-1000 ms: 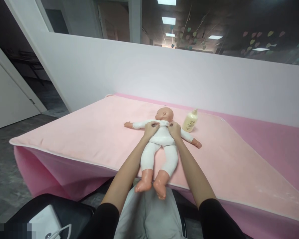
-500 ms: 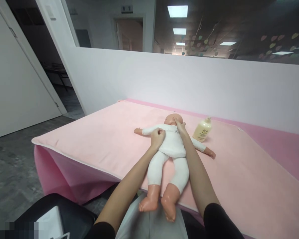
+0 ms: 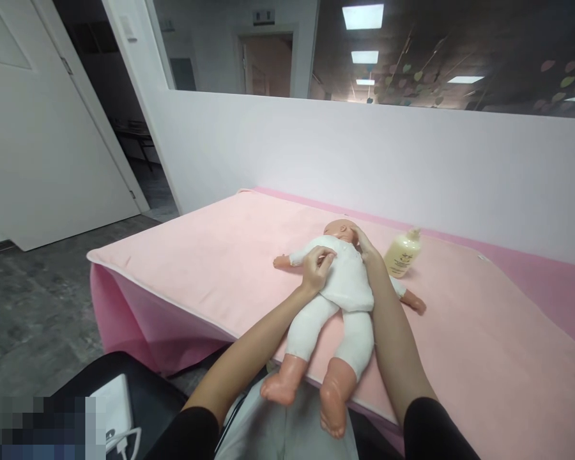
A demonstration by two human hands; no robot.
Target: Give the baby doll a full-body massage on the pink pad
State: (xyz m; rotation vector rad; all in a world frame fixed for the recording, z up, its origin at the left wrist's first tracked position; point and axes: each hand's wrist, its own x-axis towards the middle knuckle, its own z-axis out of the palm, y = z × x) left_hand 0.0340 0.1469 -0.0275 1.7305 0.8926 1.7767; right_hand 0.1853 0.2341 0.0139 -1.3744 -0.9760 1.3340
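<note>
A baby doll in a white top and leggings lies on its back on the pink cover. Its head points to the wall and is turned left; its bare feet overhang the near edge. My left hand rests on the left side of its chest, thumb and fingers curled together at the shirt; whatever lies between them is hidden. Along the doll's neck and right side of the head, my right hand is closed, fingertips by the ear. A pale yellow pump bottle stands right of that hand.
A white wall with a window above runs behind the table. At lower left is a black chair bearing a white device with a cable. Farther left stands a white door.
The view has swung slightly left. The doll's body is more slanted, its legs now angled to the lower left. Both hands stay on it, the left a little farther over the chest.
</note>
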